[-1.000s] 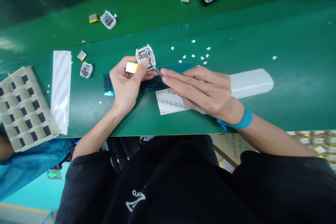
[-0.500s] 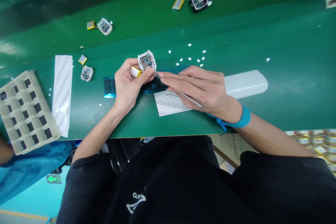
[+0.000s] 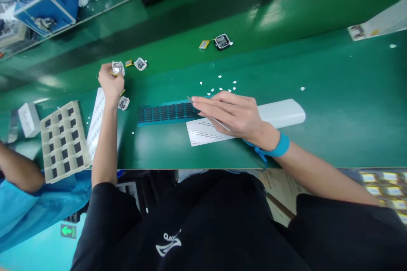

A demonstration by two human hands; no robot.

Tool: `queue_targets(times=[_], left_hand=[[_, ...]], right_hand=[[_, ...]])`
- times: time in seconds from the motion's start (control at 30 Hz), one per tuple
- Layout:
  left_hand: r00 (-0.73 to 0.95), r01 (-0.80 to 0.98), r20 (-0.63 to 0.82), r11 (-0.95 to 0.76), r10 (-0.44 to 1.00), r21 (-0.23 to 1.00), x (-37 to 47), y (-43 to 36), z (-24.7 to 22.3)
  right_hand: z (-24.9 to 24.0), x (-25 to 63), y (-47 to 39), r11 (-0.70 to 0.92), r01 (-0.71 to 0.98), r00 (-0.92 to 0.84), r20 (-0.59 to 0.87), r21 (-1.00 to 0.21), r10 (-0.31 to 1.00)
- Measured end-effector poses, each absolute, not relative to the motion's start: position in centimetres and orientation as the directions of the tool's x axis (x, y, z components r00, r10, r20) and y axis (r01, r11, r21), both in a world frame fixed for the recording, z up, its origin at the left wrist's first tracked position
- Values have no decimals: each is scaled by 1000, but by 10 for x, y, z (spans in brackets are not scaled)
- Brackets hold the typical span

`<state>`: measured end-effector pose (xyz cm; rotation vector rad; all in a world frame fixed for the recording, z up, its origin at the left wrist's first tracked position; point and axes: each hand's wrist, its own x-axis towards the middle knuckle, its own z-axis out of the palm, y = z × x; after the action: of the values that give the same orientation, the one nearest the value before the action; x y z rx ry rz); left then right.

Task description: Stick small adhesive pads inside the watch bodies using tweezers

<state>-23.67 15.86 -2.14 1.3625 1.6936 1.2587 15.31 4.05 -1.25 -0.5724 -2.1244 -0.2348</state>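
My left hand (image 3: 111,84) is at the far left of the bench, its fingers closed around a white watch case (image 3: 118,67) with the electronics exposed. Its battery is mostly hidden by the fingers. Beside it lies another white watch case (image 3: 140,64) wired to a yellow-edged battery (image 3: 129,63), and a third white case (image 3: 124,103) sits below, close to my forearm. My right hand (image 3: 237,114) pinches a pair of thin metal tweezers (image 3: 220,124), tips pointing left. Under those tips runs a blue strip with rows of black pieces (image 3: 165,113), beside a white printed sheet (image 3: 203,133).
Several small white tabs (image 3: 219,76) are scattered mid-bench. A dark watch case (image 3: 222,41) lies behind them. A long white object (image 3: 282,112) is right of my hand. A beige compartment tray (image 3: 83,146) stands left, near a co-worker's arm (image 3: 19,169).
My left hand has carried the white watch case away from the tweezers, to the far left. The right hand still holds the tweezers over the blue strip. The view has shifted.
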Motion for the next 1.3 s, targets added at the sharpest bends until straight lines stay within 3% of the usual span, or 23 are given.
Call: queue_targets(times=[0.1, 0.23, 0.43, 0.53, 0.63, 0.73, 0.83, 0.93, 1.13, 1.3], left_hand=[[-324, 475, 175, 0, 930, 880, -245, 169, -22], [-164, 584, 169, -43, 972, 810, -229, 185, -36], [-237, 548, 127, 24, 963, 836, -221, 207, -36], [-224, 466, 170, -48, 960, 884, -195, 179, -27], [-135, 327, 167, -115, 977, 938, -143, 128, -19], [3, -37, 40, -40, 999, 999, -90, 75, -11], [135, -92, -49, 62, 990, 994, -59, 43, -2], [217, -85, -86, 106, 972, 991, -52, 31, 2], [216, -130, -106, 136, 971, 982, -48, 20, -3], [199, -103, 52, -32, 979, 994, -46, 14, -13]], right_hand=[[-13, 151, 40, 888, 460, -504, 817, -22, 281], [-15, 151, 39, 903, 429, -551, 795, 12, 252], [-20, 154, 38, 924, 378, -501, 827, -56, 255], [-24, 156, 39, 895, 434, -464, 825, -106, 323], [-28, 155, 40, 832, 510, -453, 754, -219, 476], [-27, 153, 39, 770, 502, -368, 709, -394, 602], [-20, 153, 37, 739, 466, -303, 697, -487, 650], [-15, 155, 36, 722, 510, -359, 647, -467, 673], [-18, 158, 36, 715, 583, -428, 602, -386, 674], [-19, 156, 32, 742, 594, -441, 647, -310, 623]])
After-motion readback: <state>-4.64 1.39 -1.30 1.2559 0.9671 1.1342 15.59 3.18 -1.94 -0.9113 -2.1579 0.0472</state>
